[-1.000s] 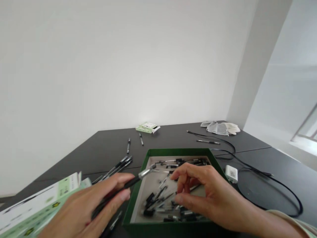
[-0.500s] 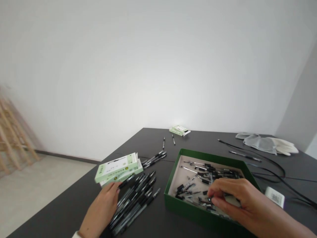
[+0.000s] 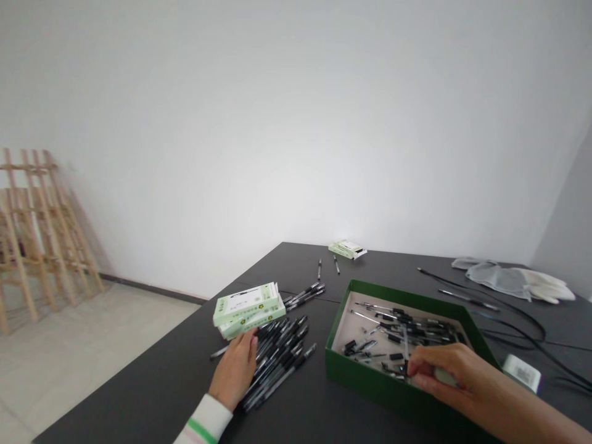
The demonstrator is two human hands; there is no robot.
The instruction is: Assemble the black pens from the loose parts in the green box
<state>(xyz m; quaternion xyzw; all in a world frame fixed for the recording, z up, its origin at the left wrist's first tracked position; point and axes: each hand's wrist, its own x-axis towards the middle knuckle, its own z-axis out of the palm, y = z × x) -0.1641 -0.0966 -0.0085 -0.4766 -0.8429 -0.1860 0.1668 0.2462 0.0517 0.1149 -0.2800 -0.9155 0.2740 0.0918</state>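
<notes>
My left hand (image 3: 235,368) is closed around a pen (image 3: 219,353), whose end sticks out left of the knuckles. Its fingertips rest at the left edge of a pile of black-and-clear capped pens (image 3: 280,362). Just beyond those fingers, two pale green pen boxes (image 3: 247,304) lie stacked. Over the near side of a green open box (image 3: 370,376), my right hand (image 3: 435,368) pinches a clear pen barrel (image 3: 406,341) with a black lower end, held nearly upright. Loose pen parts (image 3: 393,330), such as caps, refills and barrels, are scattered inside the box.
Another green pen box (image 3: 348,248) and two loose pens (image 3: 337,264) lie toward the far edge. Black cables (image 3: 513,299), a single pen (image 3: 469,300), white gloves (image 3: 546,285) and a white block (image 3: 522,372) are on the right. Wooden easels (image 3: 41,234) lean against the left wall.
The view has shifted left, so the table sits further right. My left hand has drawn back slightly from the pen boxes, and a pen end now shows left of it. A clear barrel now shows upright at my right fingertips.
</notes>
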